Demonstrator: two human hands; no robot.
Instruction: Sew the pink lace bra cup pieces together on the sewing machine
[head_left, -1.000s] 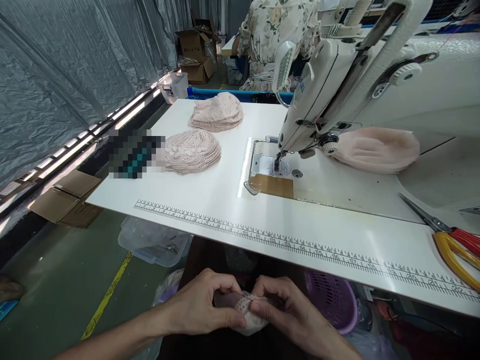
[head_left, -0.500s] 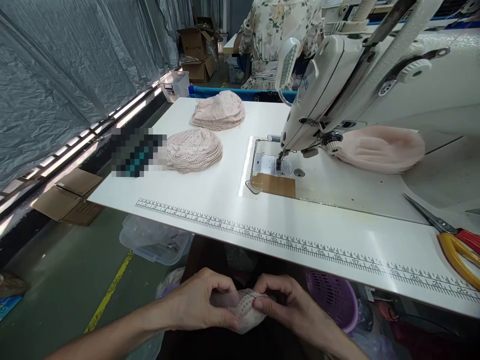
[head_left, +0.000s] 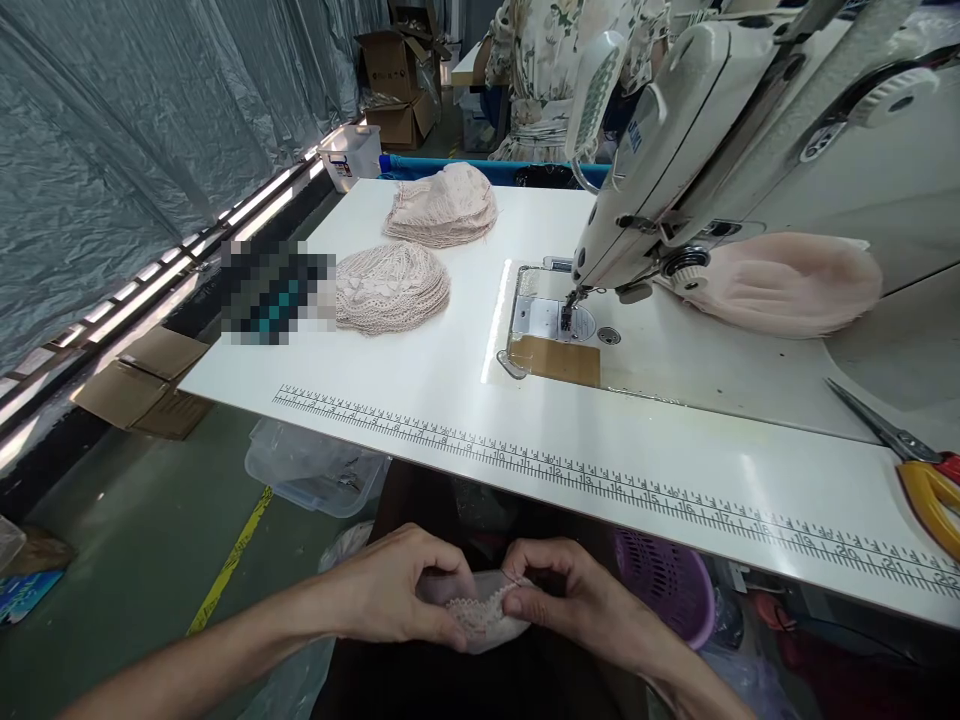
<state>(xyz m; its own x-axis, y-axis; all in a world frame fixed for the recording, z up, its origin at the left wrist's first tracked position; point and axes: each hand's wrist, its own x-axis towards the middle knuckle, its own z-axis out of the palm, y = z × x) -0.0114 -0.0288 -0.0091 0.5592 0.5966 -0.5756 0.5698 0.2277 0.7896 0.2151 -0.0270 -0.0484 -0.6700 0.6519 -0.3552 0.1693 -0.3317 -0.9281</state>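
Over my lap, below the table's front edge, both hands hold a small pale pink lace-trimmed fabric piece. My left hand grips its left end between thumb and fingers. At the right end, my right hand pinches the edge with thumb and forefinger. Sheer cloth shows between the hands, with a scalloped lace strip along it. On the table lie two stacks of similar lace pieces, a nearer stack and a farther stack. Smooth pink padded cups rest under the sewing machine's arm.
A white sewing machine stands on the white table, which has a printed ruler along its front edge. Yellow-handled scissors lie at the right. Below are a purple basket and a clear bin. A person is behind.
The fabric piece has been turned a little between my fingers, so more sheer cloth shows along its top. Both hands keep hold of it. My view has shifted slightly.
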